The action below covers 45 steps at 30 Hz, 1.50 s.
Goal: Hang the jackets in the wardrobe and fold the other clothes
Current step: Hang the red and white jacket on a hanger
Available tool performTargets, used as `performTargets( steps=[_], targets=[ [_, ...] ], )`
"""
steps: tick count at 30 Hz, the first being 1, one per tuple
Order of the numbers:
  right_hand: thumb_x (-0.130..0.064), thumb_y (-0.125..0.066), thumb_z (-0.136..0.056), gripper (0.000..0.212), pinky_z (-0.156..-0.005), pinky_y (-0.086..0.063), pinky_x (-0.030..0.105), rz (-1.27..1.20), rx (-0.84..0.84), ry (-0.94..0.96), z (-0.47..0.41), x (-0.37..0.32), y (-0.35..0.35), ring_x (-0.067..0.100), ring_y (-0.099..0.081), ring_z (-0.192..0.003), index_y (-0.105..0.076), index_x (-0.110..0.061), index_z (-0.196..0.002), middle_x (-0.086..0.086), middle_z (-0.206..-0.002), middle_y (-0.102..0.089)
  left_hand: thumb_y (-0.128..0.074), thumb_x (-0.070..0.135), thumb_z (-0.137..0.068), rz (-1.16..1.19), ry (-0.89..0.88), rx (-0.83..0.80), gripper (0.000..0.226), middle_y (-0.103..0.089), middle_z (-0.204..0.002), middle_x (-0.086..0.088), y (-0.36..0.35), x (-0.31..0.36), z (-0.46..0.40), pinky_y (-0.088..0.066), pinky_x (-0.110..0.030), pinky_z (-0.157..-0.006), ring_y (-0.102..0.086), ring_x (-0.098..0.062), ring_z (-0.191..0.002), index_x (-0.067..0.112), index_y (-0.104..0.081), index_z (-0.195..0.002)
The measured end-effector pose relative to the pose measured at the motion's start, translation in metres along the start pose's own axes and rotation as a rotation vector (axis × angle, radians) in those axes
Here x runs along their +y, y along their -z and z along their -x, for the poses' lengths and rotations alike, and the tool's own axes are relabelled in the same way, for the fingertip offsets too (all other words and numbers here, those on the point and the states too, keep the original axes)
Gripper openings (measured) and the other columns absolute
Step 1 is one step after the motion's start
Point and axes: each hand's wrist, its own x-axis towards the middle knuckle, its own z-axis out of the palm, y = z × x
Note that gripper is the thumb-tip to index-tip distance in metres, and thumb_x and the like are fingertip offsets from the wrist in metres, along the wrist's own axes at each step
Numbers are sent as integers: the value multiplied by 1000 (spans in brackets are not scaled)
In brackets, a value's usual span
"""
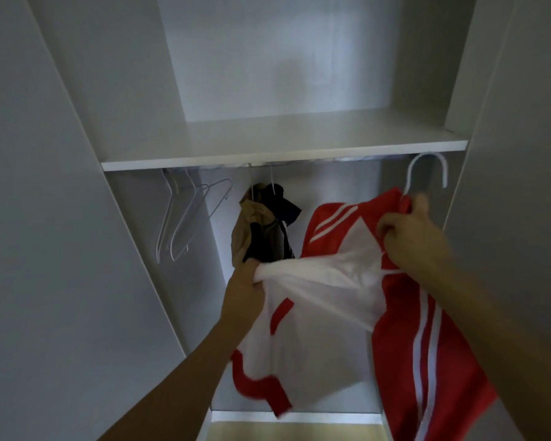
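A red jacket point(404, 338) with white stripes and a white lining hangs open in front of the wardrobe's hanging space. My right hand point(406, 232) grips its collar together with the neck of a white hanger point(427, 173), whose hook sits just below the shelf. My left hand point(247, 286) pinches a bunched edge of the white lining and pulls it to the left. A tan jacket point(247, 224) and a dark jacket point(280, 218) hang on the rail behind, in the middle.
Several bare white hangers point(185, 218) hang at the left end of the rail. A white shelf point(283, 151) runs across above the rail. The wardrobe's side panels point(124, 249) close in left and right, and a lower shelf edge point(296, 416) shows beneath the jacket.
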Motion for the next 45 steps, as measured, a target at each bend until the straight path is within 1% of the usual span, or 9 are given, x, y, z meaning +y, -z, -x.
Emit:
performTargets(
  steps=[4,9,16,21,24,29,34,40,45],
  targets=[
    [-10,-64,-81,36,-100,-43,31,-371,-265,16,17,-7,-31,13,-48,-94,-68,-33,-109,-5,-111,-29,-46,-5,-94,-70,-323,-45,20,-60,-102,-20,7,51,-32,-47,-32,-81,-57,-29,-90,-9,-58,-110],
    [-50,-78,-71,62,-70,-32,4,-527,-595,97,24,-20,-50,-8,-36,-91,-42,-64,-119,-28,-98,-21,-52,12,-97,-120,-455,-166,15,-63,-86,-14,21,78,-55,-52,-40,-64,-62,-26,-73,0,-53,-107],
    [-24,-73,-77,13,-63,-36,23,-535,-286,-29,15,-25,-77,13,-51,-74,-66,-23,-67,-1,-80,-49,-65,34,-80,-217,-437,-366,28,-50,-79,19,30,67,-58,-38,-10,-54,-54,1,-68,33,-43,-98],
    [-26,-65,-83,24,-65,-38,28,-557,-129,-152,19,-8,-68,20,-55,-78,-54,-27,-62,2,-88,-52,-60,17,-90,-475,-73,-527,39,-63,-117,-8,40,2,-42,-47,-31,-84,-61,-25,-104,8,-53,-128],
    [-24,-67,-82,9,-77,-39,28,-371,-243,-57,28,-2,-66,21,-52,-88,-59,-24,-86,5,-105,-47,-54,11,-93,-483,-67,-430,38,-64,-119,-16,41,1,-36,-48,-37,-91,-61,-30,-106,5,-54,-131],
    [-55,-76,-69,86,-94,-38,28,-283,-520,113,38,-11,-68,9,-36,-96,-26,-58,-140,-12,-122,-16,-62,10,-82,-555,-631,-362,20,-64,-92,-7,36,58,-52,-46,-30,-74,-61,-23,-84,9,-66,-102],
    [-36,-69,-77,9,-71,-43,23,-375,-457,77,42,-20,-92,9,-49,-76,-62,-42,-81,-9,-97,-38,-66,12,-77,-564,-707,-321,25,-64,-88,-9,32,82,-66,-46,-34,-68,-60,-24,-78,7,-61,-101],
    [-45,-61,-81,11,-69,-41,29,-280,-397,-38,47,12,-86,7,-49,-75,-55,-36,-81,-4,-98,-43,-61,21,-86,-588,-272,-271,28,-66,-96,-5,50,31,-66,-46,-28,-71,-63,-22,-86,13,-59,-113],
    [-75,-69,-56,79,-89,-42,26,-391,-728,-20,57,-12,-80,7,-44,-103,-42,-54,-126,-15,-117,-24,-60,12,-84,-496,-444,-510,25,-64,-102,-4,31,50,-65,-39,-16,-71,-58,-15,-91,11,-66,-108]
  ],
)
